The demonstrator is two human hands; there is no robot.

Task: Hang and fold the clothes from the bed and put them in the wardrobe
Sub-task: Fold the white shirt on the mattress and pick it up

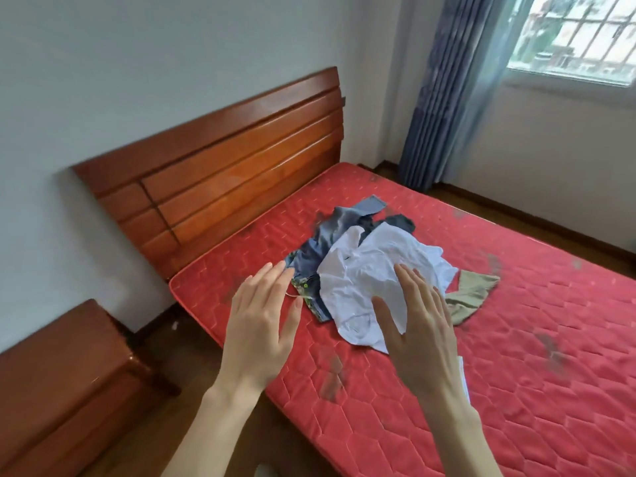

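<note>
A small heap of clothes lies on the red quilted mattress (499, 339). A crumpled white shirt (364, 270) is on top, over a blue denim garment (330, 235) with a patterned edge. A khaki piece (471, 292) sticks out at the right. My left hand (261, 318) is held out flat with straight fingers just left of the heap, holding nothing. My right hand (420, 325) is spread open over the near edge of the white shirt; I cannot tell whether it touches the cloth. No wardrobe is in view.
A wooden headboard (220, 173) stands against the white wall. A wooden bedside cabinet (69, 383) is at the lower left, with a strip of floor between it and the bed. A blue curtain (447, 91) and a barred window (581, 36) are at the far right.
</note>
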